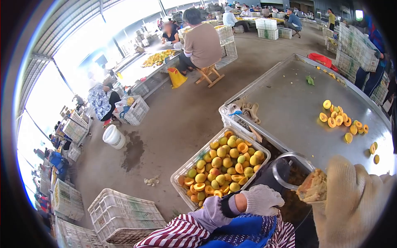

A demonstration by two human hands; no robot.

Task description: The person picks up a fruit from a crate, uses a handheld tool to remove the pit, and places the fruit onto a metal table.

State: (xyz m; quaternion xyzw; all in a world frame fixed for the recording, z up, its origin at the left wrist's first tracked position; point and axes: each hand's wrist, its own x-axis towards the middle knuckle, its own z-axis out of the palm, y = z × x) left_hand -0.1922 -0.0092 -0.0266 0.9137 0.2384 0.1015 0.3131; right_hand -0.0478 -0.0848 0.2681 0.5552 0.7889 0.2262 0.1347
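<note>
My left hand (261,200), in a pale knit glove, is low in front of my body with its fingers curled. It lies between a crate (179,182) heaped with whole and halved yellow-orange apricots (223,163) and a dark bucket (276,175). Large and close to the camera at lower right, my right hand (351,202) wears a thick cream glove. Its fingers are bent, and a wet, brown-stained tip (313,187) points left across the bucket's rim (278,182). What either hand holds is hidden.
A metal table (285,99) carries loose apricot halves (341,118) and a green leaf (310,80). Used gloves (250,110) hang at its corner. Stacked crates (124,215) stand at lower left, near a white bucket (114,137). People sit at tables behind; a person (374,53) at right holds a crate.
</note>
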